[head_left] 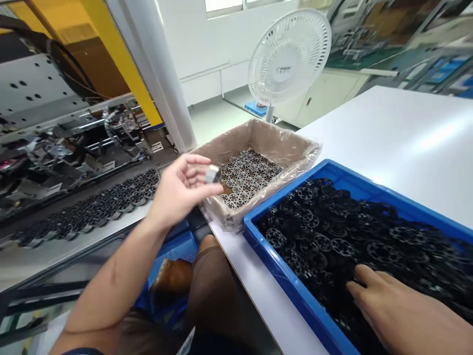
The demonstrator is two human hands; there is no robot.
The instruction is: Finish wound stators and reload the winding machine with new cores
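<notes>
Landmark: blue bin [288,283]. Well off to its left is the machine [33,88], its metalwork facing you; a row of dark parts [96,212] lies packed along the ledge in front, likely lined up there to be within your left-side reach.

Between that row and the blue bin you have your left hand [177,185] raised, palm turned inward, fingers grasping a small metal piece [212,174] between thumb and fingertips. Piece is blurred, exact contact hard to read; the light tip grip probably leaves most of it uncovered so you can see or turn it.

Just beside the blue bin, on its far-left side, sits a plastic-lined box [277,138] with metal rings [247,177] lying close together on the bottom; the liner presumably guards them from dirt. Fan [290,56] stands beyond both containers, angled your way, probably for cooling.

Blue bin itself holds a heap of black parts [321,241], loose, so likely no order needed. Your right hand [391,305] is down inside it, fingers bent into the heap; can't tell whether they grasp anything, tips hidden. White surface [399,138] carries the bin and extends beyond it.
</notes>
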